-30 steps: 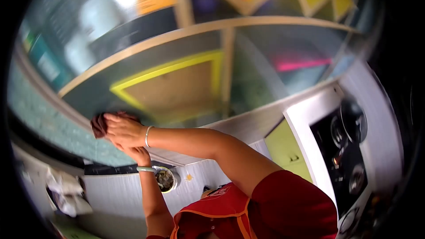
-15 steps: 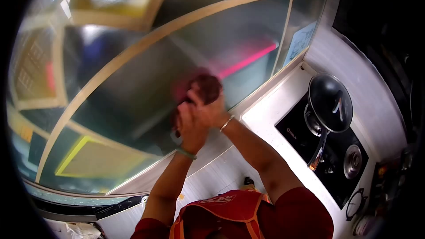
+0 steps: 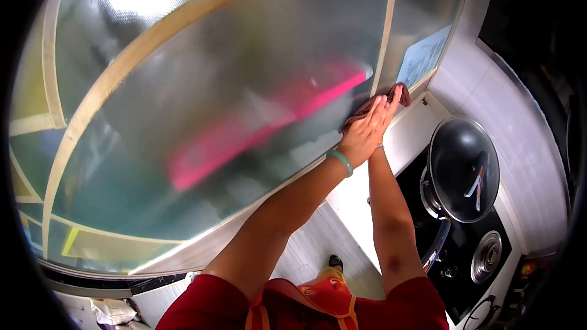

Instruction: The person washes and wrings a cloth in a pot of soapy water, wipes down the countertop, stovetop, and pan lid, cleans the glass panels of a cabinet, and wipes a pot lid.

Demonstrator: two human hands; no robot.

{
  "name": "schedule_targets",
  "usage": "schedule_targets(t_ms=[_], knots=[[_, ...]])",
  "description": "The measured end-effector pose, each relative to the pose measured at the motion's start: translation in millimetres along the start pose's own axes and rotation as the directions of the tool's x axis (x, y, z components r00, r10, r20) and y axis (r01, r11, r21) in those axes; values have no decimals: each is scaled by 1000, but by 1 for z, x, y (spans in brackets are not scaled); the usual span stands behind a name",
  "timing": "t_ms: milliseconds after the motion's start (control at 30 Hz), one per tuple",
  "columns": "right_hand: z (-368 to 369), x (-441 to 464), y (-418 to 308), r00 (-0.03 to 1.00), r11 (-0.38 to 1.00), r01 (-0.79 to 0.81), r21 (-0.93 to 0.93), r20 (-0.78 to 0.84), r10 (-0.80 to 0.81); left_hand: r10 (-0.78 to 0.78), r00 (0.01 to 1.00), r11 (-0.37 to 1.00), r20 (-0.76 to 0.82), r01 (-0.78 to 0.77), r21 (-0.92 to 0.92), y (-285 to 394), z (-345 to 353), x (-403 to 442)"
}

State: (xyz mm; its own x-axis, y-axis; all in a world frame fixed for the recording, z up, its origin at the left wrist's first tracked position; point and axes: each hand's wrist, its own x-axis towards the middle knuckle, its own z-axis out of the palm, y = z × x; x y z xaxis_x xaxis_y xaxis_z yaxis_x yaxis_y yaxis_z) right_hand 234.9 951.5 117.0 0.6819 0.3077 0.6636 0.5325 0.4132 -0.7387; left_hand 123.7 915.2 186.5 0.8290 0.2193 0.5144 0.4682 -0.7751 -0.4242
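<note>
A dark brown cloth is bunched against the frosted glass panel, close to its lower right frame. My left hand, with a green bangle at the wrist, holds the cloth to the glass with stretched fingers. Beside it and partly covered by it, my right hand presses on the same cloth, fingers pointing up; a thin bracelet circles that wrist. Parts of the cloth show past the fingers on both sides. Behind the glass runs a blurred pink strip.
On the right, a wok with a long handle sits on the black gas hob, set in a white counter. A second burner is nearer me. A light blue sheet shows at the panel's right.
Both hands have moved right with the cloth, from the middle of the glass to its lower right edge. The fingers, curled before, now stretch out. The view has shifted too.
</note>
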Motion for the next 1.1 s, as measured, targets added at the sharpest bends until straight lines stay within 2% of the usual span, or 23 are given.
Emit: schedule_targets(t_ms=[33, 67, 133, 200, 233, 300, 367, 400, 467, 500, 567, 633, 667, 733, 767, 800, 833, 867, 933, 1000, 1033, 1067, 1100], knots=[[1, -5, 3, 1000, 1000, -13, 8, 0, 13, -51, 997, 976, -65, 36, -216, 0, 5, -4], [4, -12, 15, 993, 976, 117, -183, 26, -114, -122, 986, 904, -114, 63, -423, 0, 6, -11], [10, -24, -43, 994, 986, 105, -129, 3, -105, -140, 987, 926, -76, 103, -364, -5, -12, -31], [23, -47, -77, 995, 988, 99, -122, 14, -98, -233, 970, 800, 74, 235, -552, -15, -37, -60], [29, -64, -92, 996, 989, 94, -116, 16, -93, -307, 952, 756, -16, 234, -611, -18, -58, -81], [44, -105, -122, 992, 983, 113, -148, 72, -103, -186, 982, 975, -40, 179, -135, -35, -88, -130], [56, -149, -153, 982, 976, 141, -164, 146, -117, -270, 950, 951, 158, 289, -112, -31, -65, -201], [63, -169, -168, 967, 963, 221, -156, 162, -196, -307, 925, 939, 224, 333, -91, -30, -62, -234], [78, -202, -198, 941, 945, 305, -117, 187, -280, -450, 891, 875, -64, 425, -230, -38, -89, -281], [85, -213, -214, 882, 895, 440, -77, 224, -415, -467, 882, 870, -68, 445, -210, -44, -99, -302], [96, -243, -253, 799, 827, 562, -8, 261, -541, -677, 687, 576, 265, 719, -390, -53, -118, -346], [105, -277, -294, 694, 785, 616, 63, 427, -579, -757, 619, 535, 209, 771, -345, -50, -110, -415], [113, -292, -310, 679, 780, 617, 110, 427, -597, -760, 637, 569, 131, 748, -342, -62, -131, -427], [134, -324, -348, 566, 626, 749, 217, 282, -775, -749, 662, 634, -28, 705, -318, -82, -174, -451], [138, -338, -370, 554, 639, 690, 340, 321, -768, -789, 614, 588, -36, 736, -336, -89, -187, -470], [147, -358, -379, 412, 524, 778, 347, 349, -842, -825, 564, 539, -43, 761, -361, -92, -194, -487], [157, -373, -398, 378, 487, 765, 422, 319, -869, -850, 520, 524, -87, 811, -260, -94, -197, -509], [163, -387, -419, 375, 567, 683, 460, 446, -813, -871, 474, 491, -131, 856, -161, -97, -200, -531], [174, -419, -447, 321, 621, 601, 503, 560, -764, -783, 489, 571, -384, 810, -132, -108, -222, -559], [198, -473, -451, 343, 729, 538, 424, 679, -649, -812, 429, 518, -395, 841, -154, -123, -235, -594], [213, -500, -451, 340, 748, 506, 430, 698, -631, -889, 376, 414, -261, 904, -110, -133, -240, -613], [227, -527, -451, 337, 767, 473, 434, 715, -612, -907, 342, 367, -244, 928, -63, -138, -248, -626], [227, -541, -481, 321, 756, 563, 332, 756, -571, -924, 307, 318, -227, 948, -13, -142, -258, -639]])
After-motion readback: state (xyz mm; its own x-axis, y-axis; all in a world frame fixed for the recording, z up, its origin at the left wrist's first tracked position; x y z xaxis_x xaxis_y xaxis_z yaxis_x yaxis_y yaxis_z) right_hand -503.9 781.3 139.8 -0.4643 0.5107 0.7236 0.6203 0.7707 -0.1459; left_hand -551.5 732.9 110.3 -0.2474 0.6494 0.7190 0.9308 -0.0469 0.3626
